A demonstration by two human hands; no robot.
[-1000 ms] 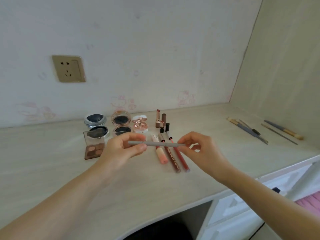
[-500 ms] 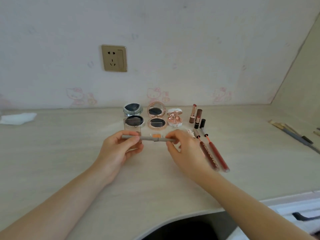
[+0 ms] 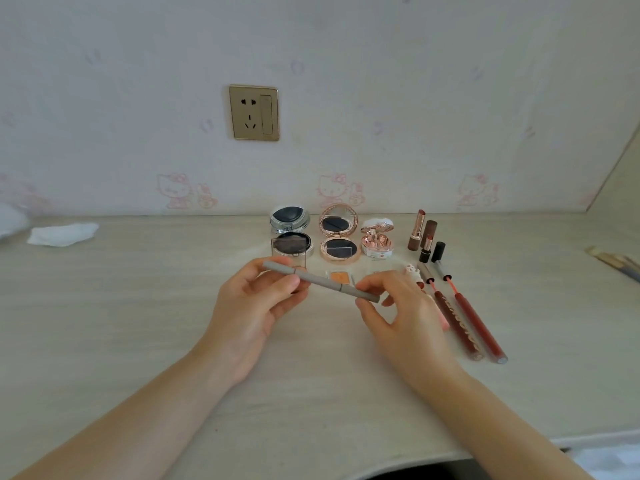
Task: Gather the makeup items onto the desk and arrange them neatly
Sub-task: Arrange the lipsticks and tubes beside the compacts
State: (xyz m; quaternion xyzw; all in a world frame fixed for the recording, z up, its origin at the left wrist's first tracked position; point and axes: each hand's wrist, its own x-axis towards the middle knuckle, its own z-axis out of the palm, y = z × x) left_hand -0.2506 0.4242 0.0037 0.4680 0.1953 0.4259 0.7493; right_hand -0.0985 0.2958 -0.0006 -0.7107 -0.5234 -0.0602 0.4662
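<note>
A slim grey makeup pencil (image 3: 322, 281) is held above the desk (image 3: 138, 323), tilted down to the right. My left hand (image 3: 256, 306) pinches its left end between thumb and fingers. My right hand (image 3: 405, 306) pinches its right end with thumb and fingertips. Behind stand open compacts: a silver one (image 3: 290, 220), a rose-gold one (image 3: 338, 237) and a small pink-white one (image 3: 377, 242). A small orange pan (image 3: 341, 277) lies beneath the pencil. Lipsticks (image 3: 424, 233) stand to the right, with two dark red lip tubes (image 3: 467, 323) lying beside my right hand.
A gold wall socket (image 3: 254, 112) sits above the desk. A white tissue (image 3: 62, 233) lies at the far left. Brush handles (image 3: 616, 263) lie at the right edge. The desk's front edge (image 3: 519, 441) curves inward below my arms.
The view has swung left, so the items sit further right in frame. The pencil has tilted, its right end lower. Both hands keep hold of its ends.
</note>
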